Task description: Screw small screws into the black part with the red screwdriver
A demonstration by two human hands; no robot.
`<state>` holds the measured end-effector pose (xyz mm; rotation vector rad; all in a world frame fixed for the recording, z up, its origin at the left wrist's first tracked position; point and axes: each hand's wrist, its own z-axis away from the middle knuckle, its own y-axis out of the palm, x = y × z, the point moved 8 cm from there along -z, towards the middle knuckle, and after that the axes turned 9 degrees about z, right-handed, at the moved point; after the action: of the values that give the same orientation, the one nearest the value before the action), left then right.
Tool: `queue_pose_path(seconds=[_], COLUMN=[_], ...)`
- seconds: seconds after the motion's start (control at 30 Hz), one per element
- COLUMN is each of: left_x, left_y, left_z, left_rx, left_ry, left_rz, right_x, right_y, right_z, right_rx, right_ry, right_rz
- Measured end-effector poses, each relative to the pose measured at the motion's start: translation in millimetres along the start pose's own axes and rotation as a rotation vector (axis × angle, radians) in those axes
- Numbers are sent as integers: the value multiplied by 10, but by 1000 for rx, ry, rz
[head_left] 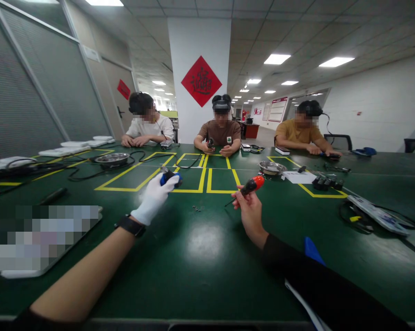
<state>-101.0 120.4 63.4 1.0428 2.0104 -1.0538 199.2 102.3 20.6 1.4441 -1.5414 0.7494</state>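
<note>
My left hand (155, 197) wears a white glove and is closed around a small black and blue device (171, 176), held above the green table (200, 257). A black watch sits on that wrist. My right hand (249, 211) is bare and grips a screwdriver (250, 186) with a red and black handle, its thin tip pointing down and left. A few tiny screws (196, 208) lie on the table between the two hands.
Three people sit across the table, each with hands on small parts. Metal bowls (271, 167) (112, 159), black cables, a paper sheet (299, 177) and small black parts lie around the yellow taped squares. A blurred tablet lies at my left, a blue object (312, 250) by my right sleeve.
</note>
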Motion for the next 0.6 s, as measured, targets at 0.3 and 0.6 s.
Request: queue_pose_path(seconds=[0.3,0.6], left_x=[960,1190], left_y=[-708,-717], left_z=[-230,-377], left_rx=[50,203], left_ry=[-236,-232], left_rz=[-465,-879], right_x=[-110,-120], right_y=[123,190], right_z=[29,37], right_rx=[84,147], right_ry=[21,13], right_rz=[3,26])
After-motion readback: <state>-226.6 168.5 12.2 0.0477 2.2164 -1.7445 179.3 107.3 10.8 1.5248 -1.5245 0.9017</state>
